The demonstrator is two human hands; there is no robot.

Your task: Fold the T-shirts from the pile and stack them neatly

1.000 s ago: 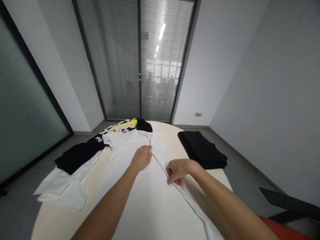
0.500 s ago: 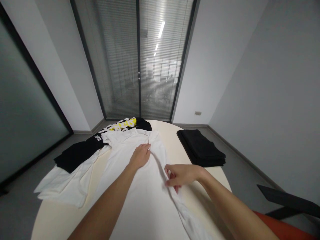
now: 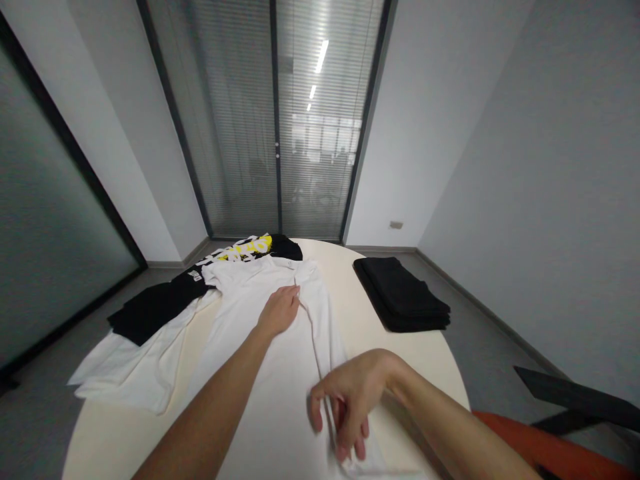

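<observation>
A white shirt (image 3: 270, 413) lies spread on the round table, its collar end away from me. On its upper part my left hand (image 3: 281, 311) rests flat, fingertips against a folded edge near the collar. My right hand (image 3: 347, 400) hovers over or touches the shirt's right side lower down. Its fingers are curled but apart, around the strip folded inward along that side. Whether any cloth is pinched there is hard to see. The shirt's near end runs below the view and is partly covered by my forearms.
Black and white clothes (image 3: 165, 307), one with a yellow print, lie in a heap along the left. A stack of folded black clothes (image 3: 400, 297) sits at the table's right edge. An orange and black chair (image 3: 545, 440) stands at the lower right, beside the pale table (image 3: 425, 353).
My right hand has moved nearer to me along the shirt's right side, and the folded strip there lies straighter and flatter. My left hand has stayed in place.
</observation>
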